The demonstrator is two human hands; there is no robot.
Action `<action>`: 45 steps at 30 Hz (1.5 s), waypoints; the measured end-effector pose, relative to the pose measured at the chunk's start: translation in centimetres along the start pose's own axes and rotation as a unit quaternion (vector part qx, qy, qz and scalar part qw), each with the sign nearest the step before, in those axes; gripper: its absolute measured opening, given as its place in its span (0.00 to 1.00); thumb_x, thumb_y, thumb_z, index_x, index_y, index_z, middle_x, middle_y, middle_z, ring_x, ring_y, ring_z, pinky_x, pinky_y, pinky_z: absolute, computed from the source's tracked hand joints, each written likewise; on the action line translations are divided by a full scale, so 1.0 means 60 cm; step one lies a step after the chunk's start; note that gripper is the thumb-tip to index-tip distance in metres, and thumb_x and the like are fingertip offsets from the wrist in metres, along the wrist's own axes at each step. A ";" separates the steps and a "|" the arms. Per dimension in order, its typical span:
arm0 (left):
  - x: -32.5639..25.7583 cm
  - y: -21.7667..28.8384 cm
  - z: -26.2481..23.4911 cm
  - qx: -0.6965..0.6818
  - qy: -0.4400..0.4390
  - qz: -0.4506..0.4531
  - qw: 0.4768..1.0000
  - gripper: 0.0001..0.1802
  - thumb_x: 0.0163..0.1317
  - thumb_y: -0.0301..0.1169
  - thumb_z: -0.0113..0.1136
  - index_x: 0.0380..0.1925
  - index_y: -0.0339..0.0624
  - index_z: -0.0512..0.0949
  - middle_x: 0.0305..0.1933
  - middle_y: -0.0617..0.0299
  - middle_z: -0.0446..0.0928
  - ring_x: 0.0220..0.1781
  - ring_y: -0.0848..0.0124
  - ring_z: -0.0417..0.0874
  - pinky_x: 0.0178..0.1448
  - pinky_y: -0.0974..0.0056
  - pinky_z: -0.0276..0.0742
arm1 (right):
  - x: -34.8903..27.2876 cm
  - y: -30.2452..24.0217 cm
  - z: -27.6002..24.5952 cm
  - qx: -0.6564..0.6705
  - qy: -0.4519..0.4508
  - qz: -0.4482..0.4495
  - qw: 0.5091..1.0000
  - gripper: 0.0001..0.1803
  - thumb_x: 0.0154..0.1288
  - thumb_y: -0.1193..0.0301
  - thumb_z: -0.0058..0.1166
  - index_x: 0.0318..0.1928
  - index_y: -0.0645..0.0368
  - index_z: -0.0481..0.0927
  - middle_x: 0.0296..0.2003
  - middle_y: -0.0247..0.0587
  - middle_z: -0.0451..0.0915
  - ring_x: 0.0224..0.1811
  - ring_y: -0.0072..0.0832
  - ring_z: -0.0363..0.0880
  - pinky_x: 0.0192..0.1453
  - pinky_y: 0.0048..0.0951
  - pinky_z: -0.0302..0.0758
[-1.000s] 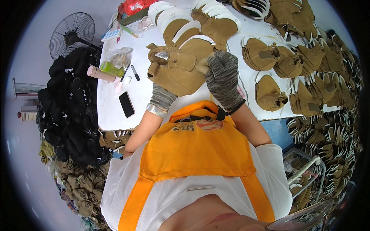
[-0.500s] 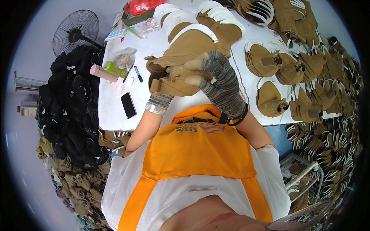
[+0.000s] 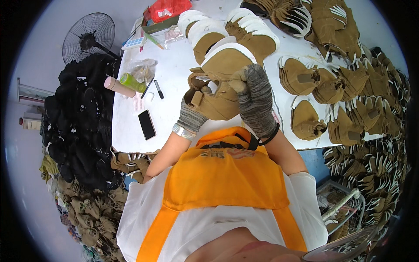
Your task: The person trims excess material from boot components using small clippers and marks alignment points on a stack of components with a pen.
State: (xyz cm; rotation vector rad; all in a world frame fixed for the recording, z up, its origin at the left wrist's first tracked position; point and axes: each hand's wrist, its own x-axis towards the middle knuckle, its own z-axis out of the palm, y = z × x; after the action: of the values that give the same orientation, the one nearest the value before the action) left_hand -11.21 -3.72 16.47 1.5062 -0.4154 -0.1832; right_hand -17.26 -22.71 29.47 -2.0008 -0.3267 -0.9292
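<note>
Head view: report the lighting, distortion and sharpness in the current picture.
In the head view, fisheye curvature bows the scene toward a black rim; in the head view, the white table looks bright and the black pile loses detail in darkness; in the head view, the brown shoe upper reads clearly, its opening partly shadowed.

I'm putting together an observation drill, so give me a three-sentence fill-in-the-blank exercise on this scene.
1. The right hand, touching the brown shoe upper, wears a gray ____.
2. The phone lies to the ____ of the brown shoe upper.
3. The apron is coloured ____.

Missing words: glove; left; orange.
</note>
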 end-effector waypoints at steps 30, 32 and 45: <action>-0.023 0.021 -0.028 -0.564 0.049 -0.065 0.822 0.29 0.70 0.51 0.41 0.65 0.47 0.59 0.67 0.56 0.62 0.67 0.61 0.64 0.71 0.54 0.61 | -0.382 0.410 -0.065 -0.273 -0.302 0.386 0.828 0.15 0.63 0.64 0.52 0.49 0.55 0.76 0.37 0.43 0.81 0.42 0.36 0.81 0.43 0.35 0.75; -0.020 0.012 -0.034 -0.551 0.066 -0.054 0.830 0.29 0.71 0.50 0.42 0.65 0.47 0.59 0.67 0.56 0.63 0.67 0.61 0.64 0.71 0.54 0.61 | -0.361 0.422 -0.062 -0.033 -0.209 0.473 0.855 0.15 0.64 0.61 0.53 0.46 0.57 0.77 0.31 0.38 0.78 0.35 0.30 0.78 0.38 0.29 0.74; -0.005 0.136 -0.042 -0.580 -0.003 0.008 0.815 0.26 0.71 0.47 0.44 0.62 0.43 0.65 0.63 0.54 0.68 0.63 0.60 0.70 0.67 0.54 0.68 | -0.031 -0.085 -0.070 0.369 -0.270 0.390 0.799 0.23 0.73 0.51 0.39 0.45 0.58 0.74 0.34 0.31 0.73 0.36 0.21 0.70 0.46 0.24 0.70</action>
State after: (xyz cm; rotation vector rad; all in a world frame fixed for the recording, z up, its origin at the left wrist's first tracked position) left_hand -11.68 -0.68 24.45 0.2845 -0.2268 -0.3482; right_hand -23.31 -22.94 32.66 -1.3806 -0.1040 0.3015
